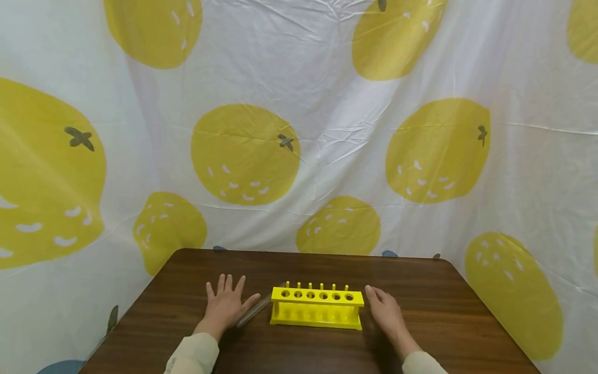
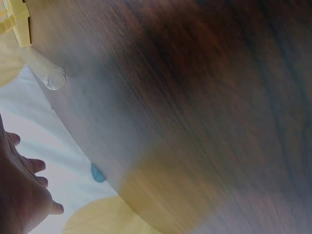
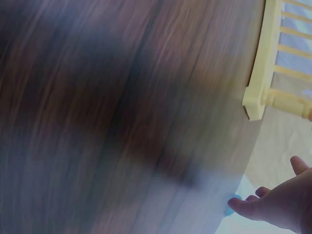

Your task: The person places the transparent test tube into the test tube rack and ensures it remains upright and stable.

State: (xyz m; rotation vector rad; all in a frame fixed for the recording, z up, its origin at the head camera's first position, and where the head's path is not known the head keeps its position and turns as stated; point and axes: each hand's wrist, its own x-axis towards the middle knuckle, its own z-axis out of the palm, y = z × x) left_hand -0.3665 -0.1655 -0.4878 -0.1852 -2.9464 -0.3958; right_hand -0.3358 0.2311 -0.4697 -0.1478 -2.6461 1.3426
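A yellow test tube rack (image 1: 316, 297) with a row of round holes and upright pegs behind them stands on the table. Left of it, a clear test tube (image 1: 254, 312) lies slantwise; its round end (image 2: 55, 78) shows in the left wrist view. My left hand (image 1: 226, 306) is spread palm down just left of the tube, its thumb close to it. Whether thumb and tube touch, I cannot tell. Beside the rack's right end is my right hand (image 1: 385, 311), fingers loosely bent and holding nothing. In the right wrist view its fingers (image 3: 246, 207) stand apart from the rack.
The dark brown wooden table (image 1: 448, 311) has rounded far corners. Behind it and along both sides hangs a white cloth (image 1: 336, 171) printed with big yellow fruit. Light sleeves (image 1: 193, 354) cover both forearms.
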